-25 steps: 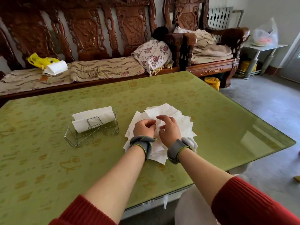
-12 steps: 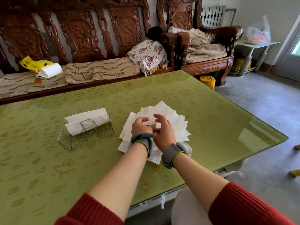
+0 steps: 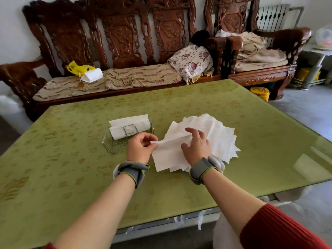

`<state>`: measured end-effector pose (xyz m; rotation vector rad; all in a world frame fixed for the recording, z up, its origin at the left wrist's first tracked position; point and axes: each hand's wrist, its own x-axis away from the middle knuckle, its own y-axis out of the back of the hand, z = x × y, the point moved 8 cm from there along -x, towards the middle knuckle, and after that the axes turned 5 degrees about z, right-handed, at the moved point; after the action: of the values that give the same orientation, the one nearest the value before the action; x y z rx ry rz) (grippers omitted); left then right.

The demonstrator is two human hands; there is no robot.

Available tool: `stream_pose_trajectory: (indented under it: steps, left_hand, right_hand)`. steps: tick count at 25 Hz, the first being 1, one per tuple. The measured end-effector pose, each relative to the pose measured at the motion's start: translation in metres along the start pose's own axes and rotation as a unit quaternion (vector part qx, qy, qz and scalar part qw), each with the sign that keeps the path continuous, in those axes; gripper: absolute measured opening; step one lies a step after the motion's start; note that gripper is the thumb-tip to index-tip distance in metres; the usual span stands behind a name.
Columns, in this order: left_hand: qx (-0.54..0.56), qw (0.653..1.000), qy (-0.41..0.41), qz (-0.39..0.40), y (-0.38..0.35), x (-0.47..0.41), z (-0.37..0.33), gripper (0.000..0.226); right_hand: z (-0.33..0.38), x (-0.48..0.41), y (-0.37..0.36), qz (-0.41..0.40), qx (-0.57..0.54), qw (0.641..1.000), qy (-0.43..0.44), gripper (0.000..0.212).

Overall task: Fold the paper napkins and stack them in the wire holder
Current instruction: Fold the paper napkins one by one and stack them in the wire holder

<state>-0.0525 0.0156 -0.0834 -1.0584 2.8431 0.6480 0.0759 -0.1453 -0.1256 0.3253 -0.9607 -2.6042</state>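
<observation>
1. The left hand pinches the left edge of the top napkin. The right hand lies on the same napkin with bent fingers. I cannot tell if it grips or only presses. The hands are a little apart.
2. That napkin sits on the loose pile, on the green surface. The wire holder stands at ten o'clock from the left hand. It has folded napkins in it.
3. The paper looks thin, soft and white. A hard pull could tear it.
4. The sheets are square and lie fanned and crooked. Two might stick and lift together.
5. The surface looks smooth and shiny, so the pile might slide.
6. The holder is thin bent wire and looks light. A bump from a hand could push it or tip it.
</observation>
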Motion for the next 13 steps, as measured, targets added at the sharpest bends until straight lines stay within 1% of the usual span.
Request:
stream_pose_trajectory:
  steps: [2,4,5,7,9,11,13]
  left_hand:
    - [0.007,1.000,-0.012,0.004,0.020,0.003,0.005,0.032]
    - [0.012,1.000,-0.020,0.013,0.034,0.005,0.007,0.032]
    - [0.013,1.000,-0.024,0.015,0.042,0.007,0.008,0.032]
    - [0.006,1.000,-0.026,0.015,0.057,0.010,0.012,0.031]
    - [-0.035,0.999,-0.014,0.016,0.070,0.013,0.021,0.027]
    - [-0.127,0.992,-0.013,0.007,0.078,0.015,0.029,0.022]
    - [-0.186,0.982,-0.015,-0.032,0.093,0.017,0.034,0.014]
  right_hand:
    - [0.015,0.003,-0.009,-0.002,0.034,0.999,0.024,0.057]
    - [0.022,0.002,-0.019,0.017,0.059,0.997,0.038,0.053]
    - [0.025,0.000,-0.025,0.033,0.074,0.996,0.048,0.048]
    - [0.036,0.001,-0.038,0.069,0.096,0.990,0.076,0.029]
    - [0.046,0.005,-0.045,0.086,0.072,0.989,0.092,0.017]
    - [0.054,0.011,-0.046,0.097,0.011,0.990,0.097,0.010]
    - [0.064,0.016,-0.056,0.130,-0.054,0.984,0.109,0.009]
